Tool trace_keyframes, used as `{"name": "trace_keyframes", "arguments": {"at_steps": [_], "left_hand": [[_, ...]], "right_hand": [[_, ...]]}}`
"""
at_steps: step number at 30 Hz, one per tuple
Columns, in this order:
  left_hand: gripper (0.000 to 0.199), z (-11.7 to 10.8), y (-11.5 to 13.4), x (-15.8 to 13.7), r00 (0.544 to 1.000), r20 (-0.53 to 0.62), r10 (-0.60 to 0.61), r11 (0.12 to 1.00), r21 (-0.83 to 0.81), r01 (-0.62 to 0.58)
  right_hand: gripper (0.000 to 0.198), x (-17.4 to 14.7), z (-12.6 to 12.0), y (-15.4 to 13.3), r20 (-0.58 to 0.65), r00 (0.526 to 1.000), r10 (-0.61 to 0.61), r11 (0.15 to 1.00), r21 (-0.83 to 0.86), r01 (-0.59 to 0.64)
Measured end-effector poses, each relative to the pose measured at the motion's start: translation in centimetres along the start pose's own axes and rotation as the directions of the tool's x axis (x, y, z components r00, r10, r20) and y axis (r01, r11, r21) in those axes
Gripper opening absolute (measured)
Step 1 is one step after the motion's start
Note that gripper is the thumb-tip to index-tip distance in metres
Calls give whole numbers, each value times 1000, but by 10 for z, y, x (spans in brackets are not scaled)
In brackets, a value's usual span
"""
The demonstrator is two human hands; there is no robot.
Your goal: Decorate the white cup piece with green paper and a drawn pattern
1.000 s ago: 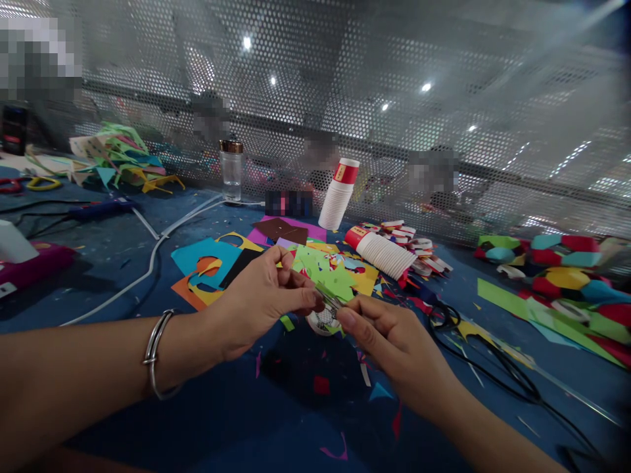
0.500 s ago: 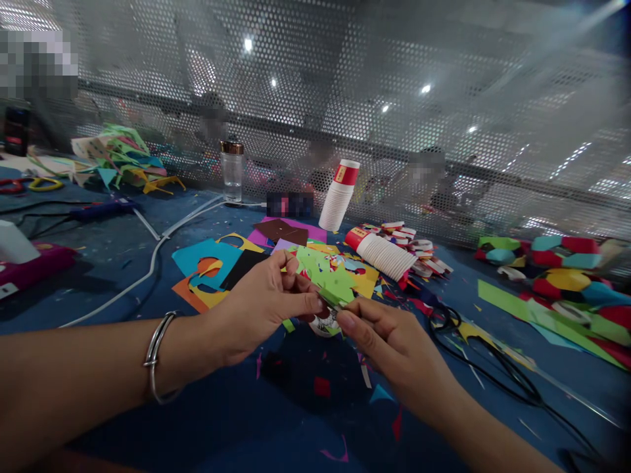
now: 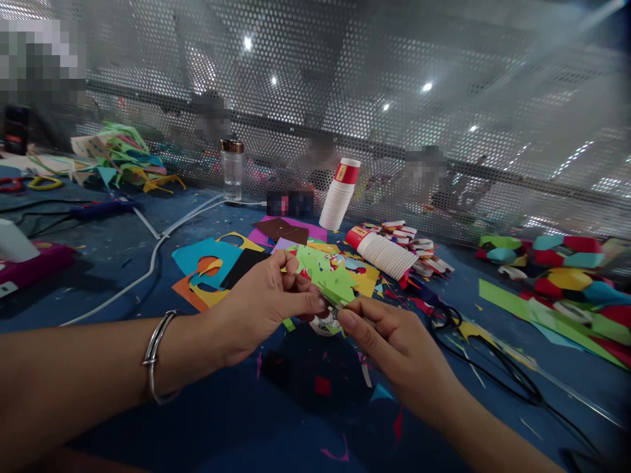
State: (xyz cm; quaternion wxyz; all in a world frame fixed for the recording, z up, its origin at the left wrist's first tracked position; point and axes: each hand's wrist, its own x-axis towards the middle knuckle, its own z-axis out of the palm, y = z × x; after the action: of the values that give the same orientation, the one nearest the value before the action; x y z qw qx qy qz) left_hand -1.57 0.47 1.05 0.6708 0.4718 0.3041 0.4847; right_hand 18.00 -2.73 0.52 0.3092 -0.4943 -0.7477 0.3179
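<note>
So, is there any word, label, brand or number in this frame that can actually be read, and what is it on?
None can be read.
Red bands on the upright paper cup stack and the lying cup stack: pale print, too blurred.
White roll under the hands: dark marks, too small.
Green paper piece pinched by left hand and right hand: no print visible.

Upright paper cup stack (image 3: pixel 339 194), glass jar (image 3: pixel 231 169)
</note>
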Motion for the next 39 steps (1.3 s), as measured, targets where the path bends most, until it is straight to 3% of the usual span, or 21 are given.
{"name": "trace_keyframes", "arguments": {"at_steps": [39], "left_hand": [[45, -7, -7, 1, 999, 33, 11, 997, 72, -13]], "right_hand": [[43, -3, 1, 1, -13, 1000, -1, 996, -88, -1]]}}
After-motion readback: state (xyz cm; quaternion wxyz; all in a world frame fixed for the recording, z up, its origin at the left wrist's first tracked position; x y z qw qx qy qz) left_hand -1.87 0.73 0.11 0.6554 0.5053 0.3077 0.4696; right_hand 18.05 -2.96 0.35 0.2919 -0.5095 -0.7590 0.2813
